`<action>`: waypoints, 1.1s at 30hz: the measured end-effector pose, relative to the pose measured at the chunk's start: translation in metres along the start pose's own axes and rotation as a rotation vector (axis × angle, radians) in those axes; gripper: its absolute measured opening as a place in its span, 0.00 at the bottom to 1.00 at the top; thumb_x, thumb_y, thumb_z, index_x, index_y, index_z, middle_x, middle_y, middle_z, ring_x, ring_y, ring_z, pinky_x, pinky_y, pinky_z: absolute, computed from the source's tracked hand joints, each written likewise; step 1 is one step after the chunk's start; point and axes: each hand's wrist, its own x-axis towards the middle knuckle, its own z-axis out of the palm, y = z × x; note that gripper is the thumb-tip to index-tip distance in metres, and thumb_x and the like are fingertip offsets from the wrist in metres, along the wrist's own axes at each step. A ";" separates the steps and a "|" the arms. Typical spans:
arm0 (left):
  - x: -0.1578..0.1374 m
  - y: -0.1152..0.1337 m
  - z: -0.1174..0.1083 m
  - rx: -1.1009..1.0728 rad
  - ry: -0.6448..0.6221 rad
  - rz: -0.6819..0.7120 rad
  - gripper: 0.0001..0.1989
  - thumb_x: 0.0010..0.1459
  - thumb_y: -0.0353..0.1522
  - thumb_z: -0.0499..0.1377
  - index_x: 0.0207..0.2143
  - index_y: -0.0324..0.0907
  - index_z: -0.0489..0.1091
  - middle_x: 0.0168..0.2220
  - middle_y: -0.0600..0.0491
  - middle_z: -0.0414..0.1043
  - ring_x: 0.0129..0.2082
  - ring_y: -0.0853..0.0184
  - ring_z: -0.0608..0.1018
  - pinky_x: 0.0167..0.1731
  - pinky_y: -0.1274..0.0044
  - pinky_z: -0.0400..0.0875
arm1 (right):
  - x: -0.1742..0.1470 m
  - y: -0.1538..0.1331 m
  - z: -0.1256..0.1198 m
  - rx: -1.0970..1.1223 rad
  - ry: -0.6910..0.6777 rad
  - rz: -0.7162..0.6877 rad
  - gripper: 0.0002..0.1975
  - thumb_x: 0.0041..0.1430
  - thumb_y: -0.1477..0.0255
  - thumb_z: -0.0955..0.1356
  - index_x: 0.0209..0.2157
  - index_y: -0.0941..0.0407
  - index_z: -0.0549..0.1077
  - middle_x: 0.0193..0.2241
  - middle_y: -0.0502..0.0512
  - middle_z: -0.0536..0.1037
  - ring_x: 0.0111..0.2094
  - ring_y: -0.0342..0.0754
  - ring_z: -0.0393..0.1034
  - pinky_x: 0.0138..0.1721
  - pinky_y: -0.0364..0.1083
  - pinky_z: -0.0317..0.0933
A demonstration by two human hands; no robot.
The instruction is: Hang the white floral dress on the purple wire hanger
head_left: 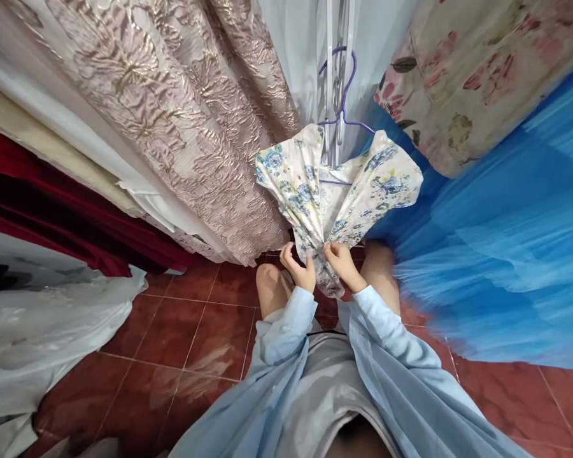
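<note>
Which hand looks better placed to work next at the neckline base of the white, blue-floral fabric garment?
Probably the right hand: its fingers are on the garment at the neckline base, while the left hand sits farther left, open.

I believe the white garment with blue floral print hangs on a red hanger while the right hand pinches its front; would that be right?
Not quite: the head view shows a purple hanger, not red. The white garment with blue floral print hangs on it, the right hand pinching its front.
</note>
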 end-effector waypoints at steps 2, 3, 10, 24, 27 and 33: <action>0.001 0.002 0.005 0.051 -0.191 0.059 0.19 0.54 0.32 0.63 0.49 0.48 0.70 0.56 0.41 0.69 0.62 0.53 0.69 0.64 0.63 0.62 | -0.009 -0.002 0.000 0.053 -0.022 0.017 0.14 0.56 0.62 0.63 0.20 0.53 0.64 0.17 0.50 0.68 0.21 0.45 0.61 0.27 0.45 0.57; 0.002 0.003 0.009 0.057 -0.289 0.077 0.14 0.54 0.31 0.62 0.44 0.47 0.71 0.49 0.42 0.72 0.56 0.53 0.73 0.60 0.62 0.65 | -0.011 -0.004 0.000 0.078 -0.033 0.024 0.14 0.55 0.62 0.63 0.20 0.53 0.64 0.15 0.50 0.68 0.20 0.45 0.61 0.25 0.44 0.56; 0.017 0.001 0.030 0.144 -0.410 0.150 0.10 0.58 0.36 0.59 0.25 0.44 0.66 0.26 0.52 0.67 0.31 0.63 0.72 0.41 0.71 0.69 | 0.024 -0.055 -0.024 0.172 0.012 0.018 0.12 0.51 0.66 0.66 0.17 0.55 0.68 0.12 0.49 0.67 0.15 0.41 0.57 0.21 0.43 0.54; 0.010 0.005 0.038 0.119 -0.492 0.252 0.14 0.60 0.43 0.62 0.29 0.42 0.73 0.31 0.50 0.71 0.30 0.65 0.73 0.38 0.72 0.70 | 0.153 -0.176 -0.075 0.218 0.257 -0.330 0.18 0.67 0.58 0.65 0.36 0.59 0.76 0.22 0.52 0.72 0.25 0.44 0.70 0.26 0.41 0.61; 0.055 0.048 0.038 0.082 -0.279 0.493 0.19 0.64 0.46 0.59 0.47 0.40 0.75 0.40 0.45 0.72 0.38 0.63 0.75 0.44 0.70 0.71 | 0.135 -0.174 -0.081 0.191 0.231 -0.353 0.16 0.65 0.58 0.68 0.36 0.57 0.76 0.20 0.51 0.71 0.23 0.44 0.68 0.23 0.42 0.61; 0.173 0.166 0.064 0.178 -0.467 0.893 0.26 0.72 0.50 0.44 0.57 0.44 0.69 0.41 0.47 0.75 0.40 0.64 0.77 0.44 0.72 0.71 | 0.118 -0.176 -0.087 0.115 0.216 -0.379 0.11 0.64 0.64 0.68 0.31 0.56 0.75 0.16 0.48 0.66 0.19 0.42 0.63 0.22 0.42 0.59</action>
